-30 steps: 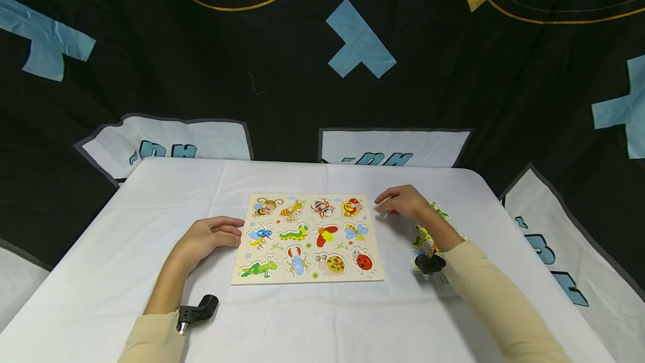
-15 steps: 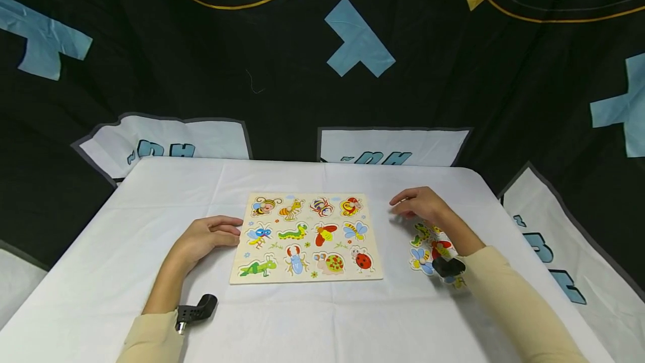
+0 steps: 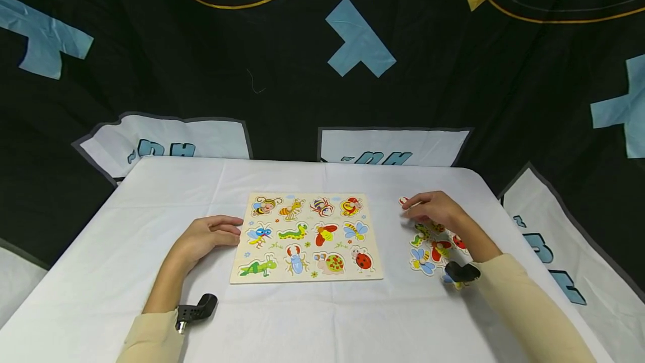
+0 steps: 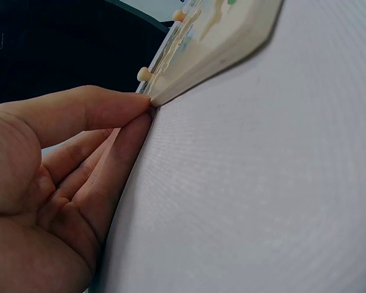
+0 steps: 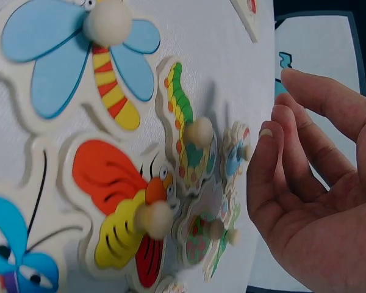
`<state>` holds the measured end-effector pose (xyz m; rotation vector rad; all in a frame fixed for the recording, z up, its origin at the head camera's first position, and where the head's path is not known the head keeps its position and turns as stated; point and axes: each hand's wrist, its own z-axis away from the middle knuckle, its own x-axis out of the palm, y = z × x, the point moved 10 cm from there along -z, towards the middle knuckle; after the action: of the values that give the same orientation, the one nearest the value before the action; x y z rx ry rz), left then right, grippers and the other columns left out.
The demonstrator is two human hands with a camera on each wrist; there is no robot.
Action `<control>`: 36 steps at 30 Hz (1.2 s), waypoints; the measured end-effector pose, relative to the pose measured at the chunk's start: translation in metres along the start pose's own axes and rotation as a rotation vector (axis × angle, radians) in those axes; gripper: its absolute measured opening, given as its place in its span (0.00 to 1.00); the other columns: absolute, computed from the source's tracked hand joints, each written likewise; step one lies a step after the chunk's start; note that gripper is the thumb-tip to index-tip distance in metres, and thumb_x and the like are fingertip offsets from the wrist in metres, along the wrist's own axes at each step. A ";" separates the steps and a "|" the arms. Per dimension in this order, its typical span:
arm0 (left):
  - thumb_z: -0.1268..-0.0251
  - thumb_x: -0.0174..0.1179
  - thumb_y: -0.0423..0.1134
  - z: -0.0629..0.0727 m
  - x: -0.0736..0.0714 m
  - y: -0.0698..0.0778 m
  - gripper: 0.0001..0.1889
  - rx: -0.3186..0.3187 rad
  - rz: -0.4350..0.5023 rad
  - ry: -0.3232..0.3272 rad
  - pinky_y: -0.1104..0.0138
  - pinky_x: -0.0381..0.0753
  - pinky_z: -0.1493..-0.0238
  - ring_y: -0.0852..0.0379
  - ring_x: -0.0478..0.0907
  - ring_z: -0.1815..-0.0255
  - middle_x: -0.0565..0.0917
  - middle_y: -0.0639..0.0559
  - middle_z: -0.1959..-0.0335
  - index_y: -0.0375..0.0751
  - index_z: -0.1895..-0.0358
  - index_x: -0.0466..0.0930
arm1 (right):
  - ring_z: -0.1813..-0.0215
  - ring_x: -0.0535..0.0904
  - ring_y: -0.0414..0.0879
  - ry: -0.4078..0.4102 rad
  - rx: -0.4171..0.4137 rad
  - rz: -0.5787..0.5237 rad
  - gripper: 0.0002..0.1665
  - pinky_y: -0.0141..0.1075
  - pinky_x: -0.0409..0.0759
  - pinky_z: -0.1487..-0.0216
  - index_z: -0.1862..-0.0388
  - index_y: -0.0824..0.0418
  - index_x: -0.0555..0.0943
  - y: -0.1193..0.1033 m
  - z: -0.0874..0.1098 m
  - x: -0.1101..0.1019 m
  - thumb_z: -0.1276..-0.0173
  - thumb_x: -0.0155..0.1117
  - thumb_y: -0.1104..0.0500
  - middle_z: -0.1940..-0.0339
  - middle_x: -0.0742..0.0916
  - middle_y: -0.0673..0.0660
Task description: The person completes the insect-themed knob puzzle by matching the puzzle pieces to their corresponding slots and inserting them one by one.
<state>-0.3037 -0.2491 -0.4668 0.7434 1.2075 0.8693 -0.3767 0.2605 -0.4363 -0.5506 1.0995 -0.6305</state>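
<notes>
My left hand point(image 3: 204, 240) rests at the left edge of a wooden peg puzzle board point(image 3: 358, 277) printed with insects. In the left wrist view its thumb and fingertips come together right at the board's corner point(image 4: 232, 61). Relaxed and holding nothing, my right hand point(image 3: 435, 209) hovers over a cluster of loose knobbed puzzle pieces. The right wrist view shows a blue-winged dragonfly piece point(image 5: 61, 85), a red and yellow firefly piece point(image 5: 113, 174) and a green caterpillar piece point(image 5: 182, 101) beside the hand. By its fingertips lies a small red and white piece point(image 3: 402, 200), partly hidden.
A white cloth point(image 3: 322, 324) covers the table. Behind its far edge hangs a black curtain point(image 3: 252, 43) with blue and yellow patches. Black wrist cameras sit on the left wrist point(image 3: 196, 308) and the right wrist point(image 3: 462, 271).
My right hand has drawn back to the right, away from the board, over the loose pieces. More of the pieces show beneath it now. The left hand and the board have stayed put.
</notes>
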 end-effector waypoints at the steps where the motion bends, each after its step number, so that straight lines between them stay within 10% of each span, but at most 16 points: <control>1: 0.43 0.73 0.41 0.000 0.000 0.000 0.28 0.000 0.000 0.000 0.63 0.70 0.42 0.61 0.82 0.51 0.89 0.50 0.52 0.43 0.37 0.81 | 0.49 0.80 0.52 -0.001 0.002 0.001 0.24 0.43 0.77 0.47 0.42 0.56 0.85 0.001 0.001 -0.001 0.34 0.70 0.48 0.45 0.86 0.59; 36: 0.42 0.72 0.40 -0.001 0.002 -0.002 0.29 -0.003 0.015 -0.015 0.67 0.72 0.46 0.63 0.84 0.54 0.89 0.49 0.51 0.41 0.35 0.79 | 0.61 0.76 0.50 -0.220 -0.076 -0.005 0.18 0.40 0.75 0.62 0.51 0.63 0.87 0.048 0.045 -0.009 0.39 0.73 0.57 0.60 0.87 0.56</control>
<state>-0.3045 -0.2485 -0.4695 0.7564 1.1888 0.8761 -0.3284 0.3051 -0.4475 -0.6723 0.9181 -0.5203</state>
